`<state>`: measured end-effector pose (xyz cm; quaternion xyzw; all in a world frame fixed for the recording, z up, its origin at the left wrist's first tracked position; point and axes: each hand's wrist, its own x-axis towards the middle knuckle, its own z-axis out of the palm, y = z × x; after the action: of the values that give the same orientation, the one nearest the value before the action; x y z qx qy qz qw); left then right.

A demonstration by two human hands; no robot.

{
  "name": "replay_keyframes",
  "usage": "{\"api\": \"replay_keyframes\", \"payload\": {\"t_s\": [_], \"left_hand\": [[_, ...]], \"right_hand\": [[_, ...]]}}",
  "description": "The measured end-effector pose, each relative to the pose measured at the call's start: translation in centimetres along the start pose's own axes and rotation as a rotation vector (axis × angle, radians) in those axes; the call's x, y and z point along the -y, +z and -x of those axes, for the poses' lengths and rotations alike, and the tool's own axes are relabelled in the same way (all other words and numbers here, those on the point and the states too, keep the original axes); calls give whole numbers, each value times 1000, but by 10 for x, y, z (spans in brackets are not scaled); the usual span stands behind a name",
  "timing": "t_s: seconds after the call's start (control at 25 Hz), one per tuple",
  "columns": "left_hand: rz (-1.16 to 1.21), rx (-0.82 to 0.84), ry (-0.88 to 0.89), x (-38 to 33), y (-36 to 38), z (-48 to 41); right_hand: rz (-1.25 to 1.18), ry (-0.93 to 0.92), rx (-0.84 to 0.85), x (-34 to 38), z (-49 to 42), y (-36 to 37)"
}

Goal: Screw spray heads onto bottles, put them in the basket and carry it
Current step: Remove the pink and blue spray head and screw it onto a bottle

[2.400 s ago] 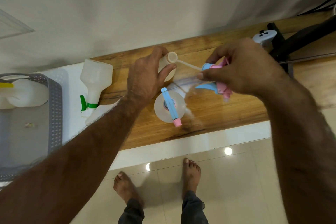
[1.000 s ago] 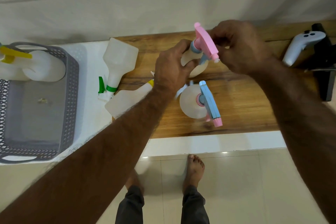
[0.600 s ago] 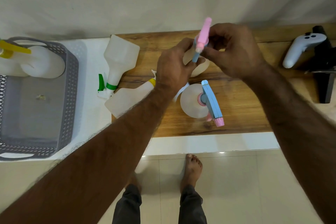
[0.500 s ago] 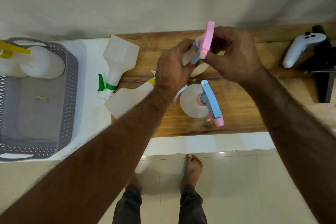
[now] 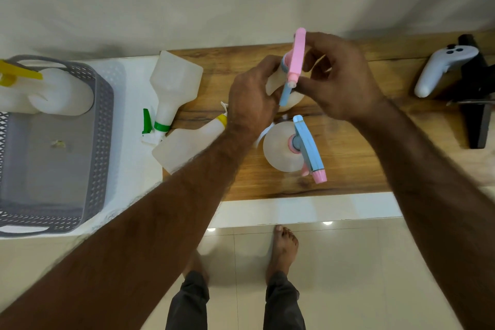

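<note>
Head view: left hand (image 5: 251, 96) grips unlabelled bottle (image 5: 273, 83); right hand (image 5: 340, 80) fingers pinch pink spray head (image 5: 297, 57).

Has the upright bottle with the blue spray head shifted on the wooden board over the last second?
No. The blue-headed bottle stands at the same spot near the wooden board's front edge, its pink nozzle pointing the same way.

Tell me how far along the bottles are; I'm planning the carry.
Done: one yellow-headed bottle stands in the grey basket; a blue-headed bottle stands capped on the wooden top. In hand: left hand steadies a bottle, right hand turns its pink spray head. Left: two bottles lying down, basketing, carrying.
</note>
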<state>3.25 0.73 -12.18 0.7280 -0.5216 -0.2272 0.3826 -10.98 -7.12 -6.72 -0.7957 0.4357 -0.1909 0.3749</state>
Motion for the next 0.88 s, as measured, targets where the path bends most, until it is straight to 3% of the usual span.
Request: {"api": "replay_keyframes", "payload": {"t_s": [0.12, 0.28, 0.44, 0.52, 0.64, 0.8, 0.88], "left_hand": [[47, -39, 22, 1, 0, 3], [9, -19, 25, 2, 1, 2], [22, -36, 49, 2, 0, 1], [31, -40, 52, 2, 1, 4], [-9, -38, 54, 5, 3, 2], [-36, -29, 30, 5, 3, -1], [-8, -25, 22, 6, 3, 0]], "right_hand": [[-230, 54, -81, -1, -2, 10], [142, 61, -246, -3, 7, 22], [-223, -86, -149, -10, 6, 19], [-205, -28, -159, -11, 6, 20], [18, 35, -152, -9, 5, 15], [-240, -60, 75, -10, 4, -6], [-229, -73, 31, -12, 8, -8]]}}
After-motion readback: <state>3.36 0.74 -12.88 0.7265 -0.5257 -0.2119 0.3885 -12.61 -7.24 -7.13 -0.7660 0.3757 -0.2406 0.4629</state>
